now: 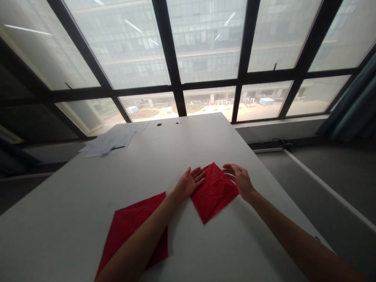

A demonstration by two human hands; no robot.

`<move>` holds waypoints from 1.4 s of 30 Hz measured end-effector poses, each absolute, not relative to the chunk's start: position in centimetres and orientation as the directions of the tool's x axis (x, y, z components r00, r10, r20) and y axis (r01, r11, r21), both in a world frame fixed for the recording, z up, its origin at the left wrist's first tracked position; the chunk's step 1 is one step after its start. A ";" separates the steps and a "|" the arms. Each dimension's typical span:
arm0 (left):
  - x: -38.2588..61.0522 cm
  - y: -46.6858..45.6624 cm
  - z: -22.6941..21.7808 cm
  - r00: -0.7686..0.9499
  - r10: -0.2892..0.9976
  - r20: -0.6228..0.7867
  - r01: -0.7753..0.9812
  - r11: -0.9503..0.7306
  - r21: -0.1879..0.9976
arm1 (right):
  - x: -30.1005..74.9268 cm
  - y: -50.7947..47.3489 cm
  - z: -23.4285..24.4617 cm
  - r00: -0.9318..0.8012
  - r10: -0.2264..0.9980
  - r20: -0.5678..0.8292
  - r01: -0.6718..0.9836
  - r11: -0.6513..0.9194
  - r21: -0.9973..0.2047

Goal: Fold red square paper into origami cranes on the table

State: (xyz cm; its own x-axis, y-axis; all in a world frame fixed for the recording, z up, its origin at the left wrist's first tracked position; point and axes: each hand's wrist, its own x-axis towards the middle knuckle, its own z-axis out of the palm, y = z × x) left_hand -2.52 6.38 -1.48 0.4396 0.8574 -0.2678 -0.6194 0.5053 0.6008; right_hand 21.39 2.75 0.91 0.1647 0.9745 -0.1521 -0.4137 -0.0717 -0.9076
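Note:
A folded red cloth (214, 192) lies on the white table (164, 164), set like a diamond. My left hand (189, 182) rests flat on its left edge, fingers stretched out. My right hand (239, 178) hovers at the cloth's right corner with the fingers spread and slightly curled, holding nothing. A second red cloth (132, 227) lies nearer to me on the left, partly hidden under my left forearm.
Loose white papers (110, 143) with a dark pen lie at the table's far left corner. Two small holes (159, 124) sit near the far edge. Large windows rise behind the table. The table's right edge drops to a grey floor.

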 end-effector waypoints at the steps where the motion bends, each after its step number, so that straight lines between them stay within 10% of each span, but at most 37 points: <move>1: -2.5 6.4 -1.5 0.435 0.858 -0.273 -0.620 0.505 0.601 | 20.7 2.7 0.8 0.092 0.987 -0.133 -0.419 -0.083 -0.904; 16: -3.6 7.5 -0.6 0.022 0.989 -0.145 -0.675 0.121 0.728 | 21.2 4.8 -2.7 0.057 0.966 -0.251 -0.567 -0.176 -0.805; 24: -2.0 3.3 2.2 0.697 0.708 -0.118 -0.352 0.480 0.804 | 20.0 4.1 -3.5 0.314 0.933 -0.173 -0.567 0.038 -0.823; 32: -2.5 6.1 -0.7 0.180 0.961 -0.211 -0.594 0.277 0.756 | 20.2 3.8 -3.4 0.334 0.930 -0.152 -0.593 0.082 -0.801; 36: -2.4 5.7 -0.5 -0.062 0.998 0.024 -0.453 -0.049 0.890 | 20.1 3.7 -3.2 0.317 0.936 -0.153 -0.605 0.076 -0.793; 42: -1.3 3.9 0.6 0.471 0.871 -0.142 -0.426 0.365 0.828 | 19.8 3.3 -2.7 0.297 0.942 -0.155 -0.624 0.069 -0.778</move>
